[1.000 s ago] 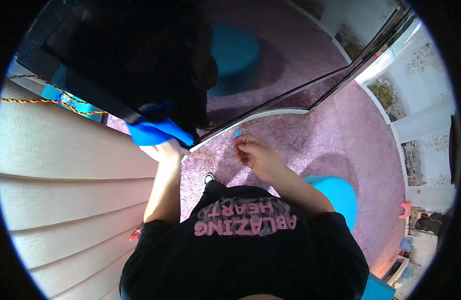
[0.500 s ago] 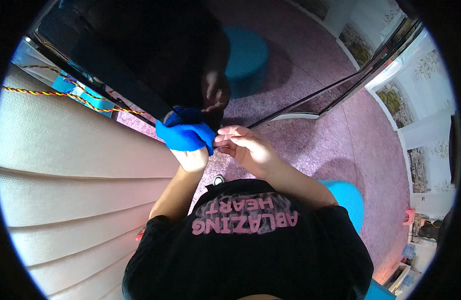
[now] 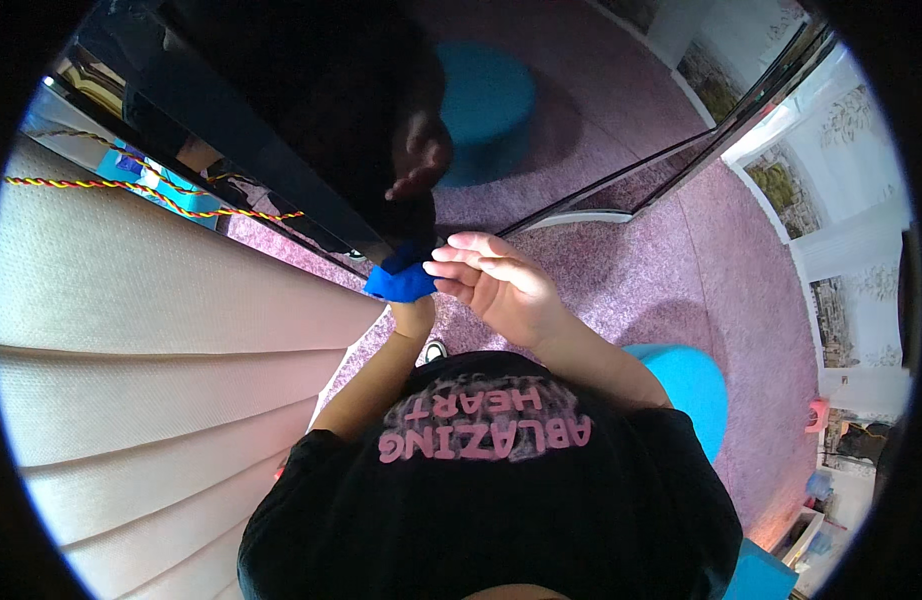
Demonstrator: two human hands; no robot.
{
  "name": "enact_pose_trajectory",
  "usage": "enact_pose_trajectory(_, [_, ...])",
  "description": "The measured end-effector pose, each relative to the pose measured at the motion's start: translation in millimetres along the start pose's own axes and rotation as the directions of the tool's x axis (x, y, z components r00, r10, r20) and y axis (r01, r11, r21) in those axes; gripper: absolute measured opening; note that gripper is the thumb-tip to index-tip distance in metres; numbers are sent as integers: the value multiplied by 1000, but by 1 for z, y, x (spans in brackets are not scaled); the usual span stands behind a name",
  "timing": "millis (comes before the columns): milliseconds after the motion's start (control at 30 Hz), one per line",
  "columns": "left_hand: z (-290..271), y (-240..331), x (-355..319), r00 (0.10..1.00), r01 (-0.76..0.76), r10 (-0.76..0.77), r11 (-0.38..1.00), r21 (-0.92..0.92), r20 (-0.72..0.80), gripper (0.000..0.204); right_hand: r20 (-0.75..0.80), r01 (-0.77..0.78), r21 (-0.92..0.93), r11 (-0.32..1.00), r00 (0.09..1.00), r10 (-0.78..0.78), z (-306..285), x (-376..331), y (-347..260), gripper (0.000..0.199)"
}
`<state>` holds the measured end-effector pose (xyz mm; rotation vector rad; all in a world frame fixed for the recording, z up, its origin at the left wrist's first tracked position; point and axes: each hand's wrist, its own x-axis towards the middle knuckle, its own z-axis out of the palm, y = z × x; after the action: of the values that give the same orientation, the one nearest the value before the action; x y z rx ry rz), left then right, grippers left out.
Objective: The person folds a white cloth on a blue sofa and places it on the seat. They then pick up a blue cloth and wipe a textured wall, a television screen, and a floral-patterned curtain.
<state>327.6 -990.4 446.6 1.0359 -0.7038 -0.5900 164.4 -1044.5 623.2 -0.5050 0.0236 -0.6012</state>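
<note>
A bright blue cloth [image 3: 397,284] is bunched over the fingers of my left hand [image 3: 414,316] and pressed against the lower edge of a glossy black panel [image 3: 271,75]. My left fingers are hidden under the cloth, and only the wrist and heel of the hand show. Close beside it on the right, my right hand [image 3: 509,295] is open, its fingers slightly apart and pointing toward the cloth, holding nothing. The panel mirrors a dark figure, a hand and a round blue seat.
A pale padded backrest [image 3: 171,320] with horizontal seams fills the left side. Twisted red-and-yellow cords [image 3: 131,186] run behind the panel. A blue pouf [image 3: 686,385] stands to my right on the pink carpet [image 3: 751,420]. Patterned wall [image 3: 796,190] curves along the far right.
My left hand and the cloth have moved right along the panel's lower edge, and less of the cloth shows. My right hand has shifted slightly right, its fingers more spread.
</note>
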Motion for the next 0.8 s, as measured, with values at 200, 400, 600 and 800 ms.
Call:
enact_pose_trajectory(200, [32, 108, 51, 790, -580, 600, 666, 469, 124, 3, -80, -24, -46, 999, 997, 20, 1, -8, 5, 35])
enact_pose_trajectory(400, [95, 193, 48, 903, -387, 388, 921, 39, -183, 11, -35, -24, 17, 1000, 999, 24, -2, -7, 12, 33])
enact_pose_trajectory(600, [48, 106, 28, 800, -587, 585, 715, 380, 133, 8, 25, 97, 39, 995, 995, -98, 9, -5, 15, 34])
enact_pose_trajectory(800, [55, 173, 61, 764, -645, 572, 665, 378, 298, 10, 26, 107, 3, 994, 994, -107, 16, -5, 3, 34])
